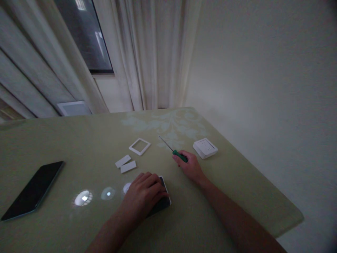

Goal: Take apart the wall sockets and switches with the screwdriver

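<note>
My right hand point(188, 165) is closed around the green handle of a screwdriver point(180, 155), whose thin metal shaft points away to the upper left. Over a dark flat rectangular object with a pale rim point(164, 202), which looks like a phone, my left hand point(146, 191) lies with its fingers bent across it; the palm hides much of it. A white square frame point(139, 153) lies beyond my left hand. Two white rectangular plates point(128, 167) lie beside it, their ends meeting. To the right of the screwdriver sits a white wall socket point(205, 147).
A black tablet point(34, 189) lies at the left of the table point(86, 144), which has a greenish cover. Lamp reflections show on its surface. A pale wall point(263, 88) runs along the right edge, and curtains point(158, 52) hang behind.
</note>
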A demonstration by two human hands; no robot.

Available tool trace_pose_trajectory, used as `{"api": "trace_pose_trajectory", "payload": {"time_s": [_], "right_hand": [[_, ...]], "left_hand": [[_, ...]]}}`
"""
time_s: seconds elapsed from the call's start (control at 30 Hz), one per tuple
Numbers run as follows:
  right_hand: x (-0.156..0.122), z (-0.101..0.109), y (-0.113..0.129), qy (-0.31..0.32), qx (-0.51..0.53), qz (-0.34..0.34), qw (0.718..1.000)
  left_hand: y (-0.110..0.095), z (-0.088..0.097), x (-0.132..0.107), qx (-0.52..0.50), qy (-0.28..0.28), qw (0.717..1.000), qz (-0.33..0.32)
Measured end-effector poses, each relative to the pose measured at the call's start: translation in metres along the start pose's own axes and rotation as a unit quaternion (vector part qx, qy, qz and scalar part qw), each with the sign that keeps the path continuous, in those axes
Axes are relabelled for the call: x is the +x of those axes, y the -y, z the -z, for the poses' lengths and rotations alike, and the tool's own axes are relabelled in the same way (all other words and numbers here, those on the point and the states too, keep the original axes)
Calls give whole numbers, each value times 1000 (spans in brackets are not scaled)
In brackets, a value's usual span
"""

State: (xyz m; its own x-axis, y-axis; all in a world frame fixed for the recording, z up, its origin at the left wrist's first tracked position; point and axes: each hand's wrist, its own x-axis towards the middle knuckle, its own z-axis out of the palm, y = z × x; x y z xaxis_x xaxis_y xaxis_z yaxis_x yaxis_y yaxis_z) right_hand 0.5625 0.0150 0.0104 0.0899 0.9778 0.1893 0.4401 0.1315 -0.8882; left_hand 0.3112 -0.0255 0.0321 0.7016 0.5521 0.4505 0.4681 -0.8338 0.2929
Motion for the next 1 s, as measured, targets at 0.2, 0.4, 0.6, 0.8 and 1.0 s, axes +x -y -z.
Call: {"api": "trace_pose_trajectory", "payload": {"time_s": [0.2,0.4,0.6,0.8,1.0], "right_hand": [[0,2,1,4,1,0,1000],[-1,3,0,2,0,-1,1000],[0,4,-2,4,-4,-6,1000],[0,5,-2,12,-8,-14,1000],[0,6,-3,14,-9,-13,1000]], "left_hand": [[-6,3,-4,28,-17,998,-48],[-11,10,-6,87,7,992,-92],[-8,8,-12,36,-8,998,-53],[-7,1,-22,-61,33,990,120],[-3,-2,-20,-132,53,975,168]]}}
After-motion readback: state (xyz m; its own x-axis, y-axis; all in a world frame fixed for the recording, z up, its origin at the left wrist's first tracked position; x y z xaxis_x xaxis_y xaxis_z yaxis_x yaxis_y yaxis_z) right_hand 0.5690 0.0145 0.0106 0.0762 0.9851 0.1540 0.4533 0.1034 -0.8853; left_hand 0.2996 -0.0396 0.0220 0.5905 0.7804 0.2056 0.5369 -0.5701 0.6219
